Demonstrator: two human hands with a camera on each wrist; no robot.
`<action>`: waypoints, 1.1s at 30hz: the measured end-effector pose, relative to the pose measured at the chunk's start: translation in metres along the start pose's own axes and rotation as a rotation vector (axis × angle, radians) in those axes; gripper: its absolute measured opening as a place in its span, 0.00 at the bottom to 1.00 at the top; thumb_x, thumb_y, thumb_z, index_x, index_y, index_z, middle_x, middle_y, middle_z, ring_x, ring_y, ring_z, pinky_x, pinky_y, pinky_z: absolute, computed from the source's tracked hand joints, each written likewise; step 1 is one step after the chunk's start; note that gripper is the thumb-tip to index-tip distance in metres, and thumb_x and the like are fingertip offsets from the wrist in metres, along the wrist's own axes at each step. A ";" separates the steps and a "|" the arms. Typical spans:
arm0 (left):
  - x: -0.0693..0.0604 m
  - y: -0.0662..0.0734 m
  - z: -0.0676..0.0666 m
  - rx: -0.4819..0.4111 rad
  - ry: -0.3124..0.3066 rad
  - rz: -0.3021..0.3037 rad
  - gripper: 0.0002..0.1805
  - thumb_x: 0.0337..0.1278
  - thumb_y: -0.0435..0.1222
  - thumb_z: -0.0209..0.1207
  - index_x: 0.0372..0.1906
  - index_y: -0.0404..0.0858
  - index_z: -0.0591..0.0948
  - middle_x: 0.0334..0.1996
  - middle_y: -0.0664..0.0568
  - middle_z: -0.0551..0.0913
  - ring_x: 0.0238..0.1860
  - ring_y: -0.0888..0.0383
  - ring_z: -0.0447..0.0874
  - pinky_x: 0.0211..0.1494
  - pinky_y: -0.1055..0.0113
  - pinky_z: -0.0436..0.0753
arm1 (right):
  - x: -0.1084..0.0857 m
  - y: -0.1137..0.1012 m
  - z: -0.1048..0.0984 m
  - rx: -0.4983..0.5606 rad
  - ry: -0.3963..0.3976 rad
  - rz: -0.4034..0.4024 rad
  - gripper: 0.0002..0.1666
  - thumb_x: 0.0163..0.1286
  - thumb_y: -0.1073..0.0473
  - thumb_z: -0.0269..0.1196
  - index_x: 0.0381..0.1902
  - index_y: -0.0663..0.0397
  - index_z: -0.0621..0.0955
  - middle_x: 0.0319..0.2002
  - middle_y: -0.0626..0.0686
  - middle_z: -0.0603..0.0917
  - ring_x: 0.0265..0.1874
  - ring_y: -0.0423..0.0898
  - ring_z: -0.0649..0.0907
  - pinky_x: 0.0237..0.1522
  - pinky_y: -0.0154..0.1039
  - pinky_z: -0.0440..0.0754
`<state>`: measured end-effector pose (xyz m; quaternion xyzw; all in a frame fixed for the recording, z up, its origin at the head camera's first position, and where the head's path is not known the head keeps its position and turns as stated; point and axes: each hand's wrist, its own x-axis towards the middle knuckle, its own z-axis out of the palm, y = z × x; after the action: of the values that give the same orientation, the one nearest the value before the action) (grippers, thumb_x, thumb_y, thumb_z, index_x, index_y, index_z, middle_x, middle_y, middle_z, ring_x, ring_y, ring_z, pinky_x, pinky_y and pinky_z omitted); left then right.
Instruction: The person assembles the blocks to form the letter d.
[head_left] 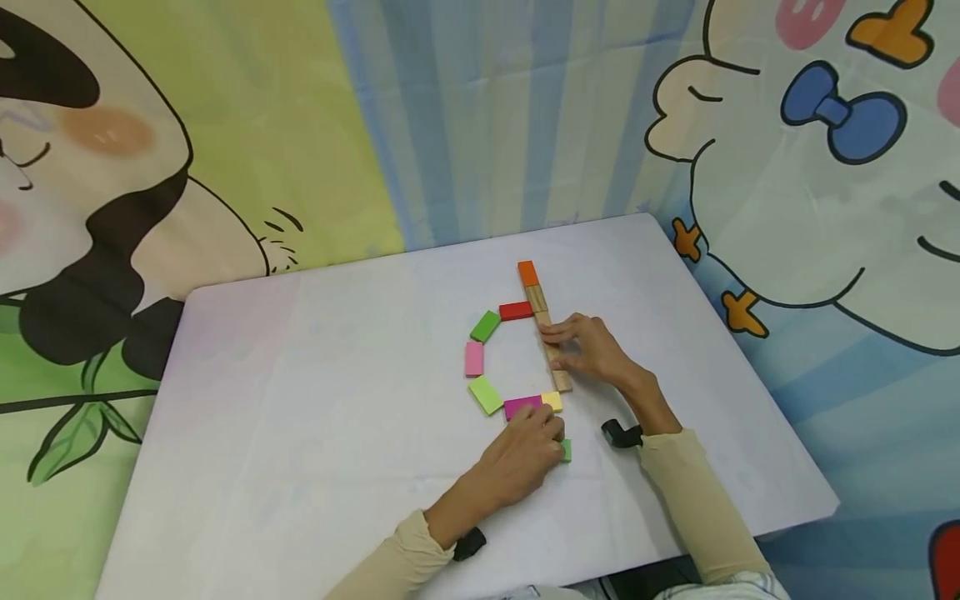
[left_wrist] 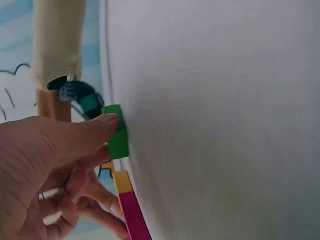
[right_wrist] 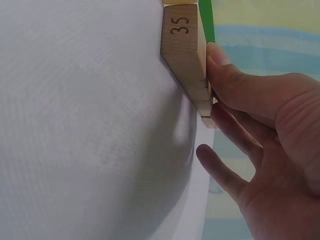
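Observation:
My left hand [head_left: 527, 454] pinches a small green block [head_left: 566, 451] at the near end of a curve of coloured blocks. In the left wrist view the thumb lies on this green block [left_wrist: 117, 140], close to the yellow block [left_wrist: 122, 181] and magenta block [left_wrist: 134, 212]. My right hand [head_left: 596, 350] touches the straight row of wooden blocks [head_left: 550, 342] from the right with its thumb and fingertips. The right wrist view shows the number 35 on the nearest wooden block [right_wrist: 180, 35]. Its lower fingers are extended, clear of the row.
Left of the wooden row curve a red block [head_left: 516, 311], a green block [head_left: 486, 326], a pink block [head_left: 474, 359] and a lime block [head_left: 486, 395]. An orange block [head_left: 528, 273] tops the row. The white table [head_left: 337, 400] meets a cartoon-printed backdrop [head_left: 480, 125] behind.

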<state>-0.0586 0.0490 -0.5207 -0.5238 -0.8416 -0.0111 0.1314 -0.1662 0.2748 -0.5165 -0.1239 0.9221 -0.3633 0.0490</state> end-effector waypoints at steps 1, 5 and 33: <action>0.004 0.002 0.001 0.038 0.003 -0.014 0.05 0.69 0.42 0.72 0.38 0.57 0.96 0.40 0.62 0.87 0.43 0.60 0.76 0.44 0.67 0.67 | 0.000 0.000 0.000 0.002 -0.001 -0.003 0.33 0.57 0.67 0.83 0.62 0.56 0.88 0.69 0.52 0.85 0.62 0.57 0.83 0.64 0.57 0.82; 0.011 0.007 0.007 0.090 0.015 -0.058 0.07 0.71 0.44 0.70 0.43 0.60 0.96 0.38 0.61 0.86 0.41 0.59 0.74 0.42 0.67 0.67 | -0.002 0.000 0.000 0.005 -0.001 -0.005 0.33 0.57 0.67 0.83 0.61 0.57 0.88 0.68 0.53 0.86 0.63 0.58 0.83 0.65 0.58 0.82; 0.054 -0.019 0.022 -0.322 0.044 -0.259 0.07 0.59 0.38 0.78 0.40 0.55 0.97 0.36 0.62 0.92 0.55 0.56 0.85 0.43 0.68 0.78 | -0.001 0.003 -0.001 0.034 0.004 -0.020 0.32 0.57 0.68 0.83 0.62 0.57 0.88 0.68 0.53 0.86 0.65 0.59 0.83 0.73 0.63 0.73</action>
<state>-0.1030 0.0914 -0.5272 -0.4252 -0.8862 -0.1737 0.0616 -0.1657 0.2782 -0.5175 -0.1315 0.9146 -0.3798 0.0454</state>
